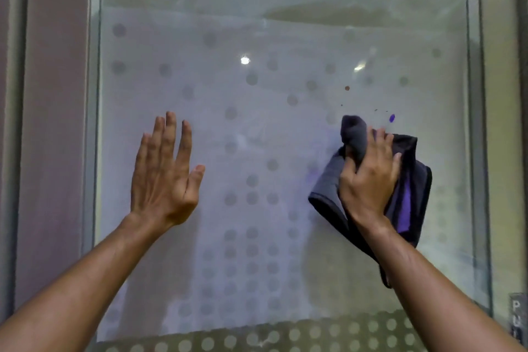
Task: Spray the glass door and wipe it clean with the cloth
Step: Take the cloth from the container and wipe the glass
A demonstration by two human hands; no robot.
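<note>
The right hand (368,177) has its grip closed round a bunched dark grey microfibre cloth (411,194), fingers curled into the folds and pressing the wad against the frosted, dot-patterned glass door (257,128). A purple patch shows on the cloth's right side and loose corners hang below the wrist. The left hand (165,174) holds nothing, its fingers straight and spread; whether the palm touches the pane or hovers just off it cannot be told. Just above the cloth, small brownish specks and a purple spot (392,118) sit on the glass, not yet wiped. No spray bottle is in view. The risks from here: the cloth may smear that purple mark wider instead of lifting it, the bare left palm may leave prints, and the bunched wad may skip patches.
</note>
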